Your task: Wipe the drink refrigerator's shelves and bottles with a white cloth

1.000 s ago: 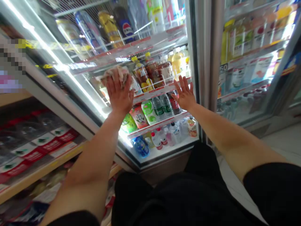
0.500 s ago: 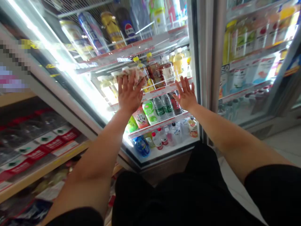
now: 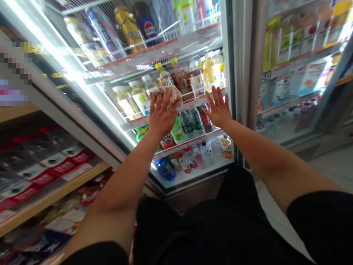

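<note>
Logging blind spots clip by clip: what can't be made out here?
All in the head view:
Anything behind the crumpled pinkish cloth, covered by it and the bare left grip.
Any contact under the bare right grip, hidden by its back.
Print on the red-edged white shelf strip, blurred.
Top of the green-and-white bottle, cut off by the upper edge.

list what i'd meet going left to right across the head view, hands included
Red-and-white-labelled packs → left hand over a crumpled cloth → clear green-labelled bottles → right hand → upright metal door frame → white carton
</note>
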The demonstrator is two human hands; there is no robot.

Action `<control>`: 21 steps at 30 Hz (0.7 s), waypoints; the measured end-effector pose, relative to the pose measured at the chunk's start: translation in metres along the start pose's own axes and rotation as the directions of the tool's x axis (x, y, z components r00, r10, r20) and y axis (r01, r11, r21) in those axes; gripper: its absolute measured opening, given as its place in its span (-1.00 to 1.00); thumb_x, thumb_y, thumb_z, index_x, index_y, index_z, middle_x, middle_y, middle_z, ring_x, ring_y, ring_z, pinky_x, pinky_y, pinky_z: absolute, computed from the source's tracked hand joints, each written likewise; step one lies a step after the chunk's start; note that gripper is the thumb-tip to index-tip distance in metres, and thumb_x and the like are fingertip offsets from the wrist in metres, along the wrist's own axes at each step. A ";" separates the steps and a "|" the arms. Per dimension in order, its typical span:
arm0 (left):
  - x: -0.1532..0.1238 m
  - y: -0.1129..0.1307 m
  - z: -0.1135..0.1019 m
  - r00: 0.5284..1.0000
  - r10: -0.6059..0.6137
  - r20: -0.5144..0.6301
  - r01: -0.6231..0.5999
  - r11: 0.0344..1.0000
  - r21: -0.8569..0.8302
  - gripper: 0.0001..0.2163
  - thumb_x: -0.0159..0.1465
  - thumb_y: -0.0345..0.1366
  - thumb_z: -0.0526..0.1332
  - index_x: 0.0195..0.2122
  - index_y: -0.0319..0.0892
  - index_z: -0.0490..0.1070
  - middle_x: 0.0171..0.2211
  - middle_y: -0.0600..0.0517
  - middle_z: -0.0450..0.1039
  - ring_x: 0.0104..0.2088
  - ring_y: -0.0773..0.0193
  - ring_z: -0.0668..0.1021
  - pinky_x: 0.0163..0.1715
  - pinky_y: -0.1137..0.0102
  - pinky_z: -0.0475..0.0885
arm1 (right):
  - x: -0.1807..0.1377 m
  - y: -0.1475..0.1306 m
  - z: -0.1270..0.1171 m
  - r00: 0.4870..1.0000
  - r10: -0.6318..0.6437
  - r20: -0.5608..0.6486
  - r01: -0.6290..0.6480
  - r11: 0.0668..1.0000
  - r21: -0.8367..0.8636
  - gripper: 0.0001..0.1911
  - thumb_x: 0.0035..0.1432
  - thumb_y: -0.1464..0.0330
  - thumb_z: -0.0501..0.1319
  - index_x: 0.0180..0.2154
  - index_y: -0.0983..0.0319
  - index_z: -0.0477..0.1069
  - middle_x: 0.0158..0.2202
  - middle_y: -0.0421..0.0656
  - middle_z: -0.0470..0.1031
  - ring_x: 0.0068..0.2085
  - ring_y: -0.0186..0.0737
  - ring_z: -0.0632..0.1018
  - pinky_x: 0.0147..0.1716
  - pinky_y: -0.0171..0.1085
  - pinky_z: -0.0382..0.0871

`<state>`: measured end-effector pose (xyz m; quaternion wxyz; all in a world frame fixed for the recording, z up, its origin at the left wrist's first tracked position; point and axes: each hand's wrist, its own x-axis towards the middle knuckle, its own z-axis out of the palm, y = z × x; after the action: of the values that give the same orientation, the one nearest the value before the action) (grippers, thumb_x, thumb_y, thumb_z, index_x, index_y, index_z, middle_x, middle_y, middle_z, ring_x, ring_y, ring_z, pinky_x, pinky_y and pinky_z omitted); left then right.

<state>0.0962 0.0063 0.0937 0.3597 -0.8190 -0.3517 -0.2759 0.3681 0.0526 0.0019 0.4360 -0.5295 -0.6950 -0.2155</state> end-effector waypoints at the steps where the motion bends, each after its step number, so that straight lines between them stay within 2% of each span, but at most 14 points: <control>1: -0.001 0.003 0.001 1.000 -0.016 -0.015 0.016 1.000 0.004 -0.47 0.39 -0.25 0.18 0.39 0.12 0.25 0.48 0.08 0.04 0.50 -0.12 0.01 0.48 -0.17 -0.18 | 0.000 0.000 0.000 1.000 -0.003 -0.005 0.003 1.000 0.005 -0.23 0.45 -0.02 -0.22 0.51 0.02 -0.46 0.58 -0.18 -0.31 0.54 0.13 -0.18 0.43 0.37 -0.21; 4: -0.013 0.016 0.013 1.000 0.006 0.001 -0.006 1.000 0.006 -0.47 0.40 -0.24 0.18 0.40 0.09 0.25 0.50 0.04 0.01 0.49 -0.16 0.01 0.47 -0.20 -0.15 | -0.001 0.001 0.001 1.000 -0.009 -0.008 0.009 1.000 0.014 -0.23 0.44 -0.04 -0.22 0.51 0.02 -0.45 0.58 -0.18 -0.32 0.54 0.14 -0.18 0.43 0.38 -0.23; 7: -0.028 0.024 0.029 0.977 0.186 0.103 -0.188 0.982 0.011 -0.52 0.41 -0.24 0.18 0.36 0.11 0.31 0.47 0.05 0.08 0.48 -0.08 0.11 0.47 -0.15 -0.07 | -0.001 0.001 0.002 1.000 -0.013 -0.013 0.013 1.000 0.009 -0.23 0.44 -0.04 -0.21 0.52 0.03 -0.41 0.58 -0.15 -0.32 0.54 0.14 -0.17 0.43 0.37 -0.22; 9: -0.030 0.021 0.030 0.956 0.259 0.135 -0.265 0.964 0.027 -0.58 0.42 -0.27 0.16 0.30 0.13 0.37 0.45 0.09 0.13 0.45 0.00 0.18 0.48 -0.10 -0.04 | -0.002 0.001 0.003 1.000 -0.011 -0.024 0.011 1.000 0.003 -0.23 0.44 -0.04 -0.20 0.52 0.06 -0.37 0.58 -0.12 -0.30 0.54 0.14 -0.15 0.42 0.37 -0.21; 11: -0.025 0.011 0.024 0.969 0.224 0.105 -0.231 0.971 0.054 -0.60 0.43 -0.30 0.14 0.27 0.12 0.39 0.45 0.10 0.13 0.45 0.01 0.20 0.48 -0.09 -0.06 | -0.002 0.002 0.004 0.999 -0.010 -0.036 0.011 1.000 0.005 -0.23 0.44 -0.04 -0.20 0.52 0.07 -0.34 0.58 -0.10 -0.28 0.54 0.15 -0.14 0.42 0.38 -0.22; 14: -0.017 -0.002 0.008 0.997 0.076 0.006 -0.077 0.993 0.091 -0.53 0.41 -0.30 0.16 0.34 0.13 0.32 0.48 0.10 0.06 0.46 -0.06 0.14 0.47 -0.14 -0.08 | -0.002 0.003 0.005 0.999 -0.026 -0.047 0.027 0.999 0.024 -0.23 0.44 -0.03 -0.19 0.52 0.04 -0.36 0.58 -0.12 -0.29 0.54 0.17 -0.15 0.41 0.41 -0.22; 16: -0.021 -0.006 0.004 0.999 0.010 -0.049 -0.004 0.993 0.114 -0.48 0.40 -0.29 0.17 0.38 0.13 0.26 0.49 0.07 0.03 0.48 -0.10 0.10 0.47 -0.17 -0.08 | -0.002 0.005 0.006 0.998 -0.032 -0.050 0.034 0.999 0.033 -0.23 0.44 -0.03 -0.18 0.52 0.03 -0.38 0.58 -0.13 -0.30 0.54 0.17 -0.15 0.41 0.42 -0.22; 18: -0.033 -0.005 0.006 0.998 0.000 -0.070 0.010 0.991 0.135 -0.47 0.40 -0.28 0.19 0.39 0.10 0.25 0.48 0.01 0.06 0.48 -0.12 0.09 0.46 -0.18 -0.04 | -0.002 0.005 0.006 0.998 -0.028 -0.051 0.030 0.999 0.032 -0.23 0.44 -0.03 -0.18 0.52 0.04 -0.37 0.58 -0.12 -0.30 0.54 0.18 -0.15 0.41 0.42 -0.22; 21: -0.056 -0.003 0.013 0.997 0.077 -0.012 -0.075 0.988 0.133 -0.49 0.39 -0.27 0.21 0.36 0.09 0.29 0.45 -0.01 0.13 0.47 -0.10 0.12 0.45 -0.18 0.01 | -0.002 0.006 0.007 0.998 -0.030 -0.053 0.031 0.999 0.021 -0.22 0.44 -0.03 -0.18 0.52 0.05 -0.37 0.58 -0.11 -0.30 0.54 0.19 -0.13 0.40 0.42 -0.22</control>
<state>0.0632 -0.0028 0.0478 0.4263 -0.8038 -0.3348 -0.2451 0.3707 0.0591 -0.0047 0.4565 -0.5083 -0.6936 -0.2283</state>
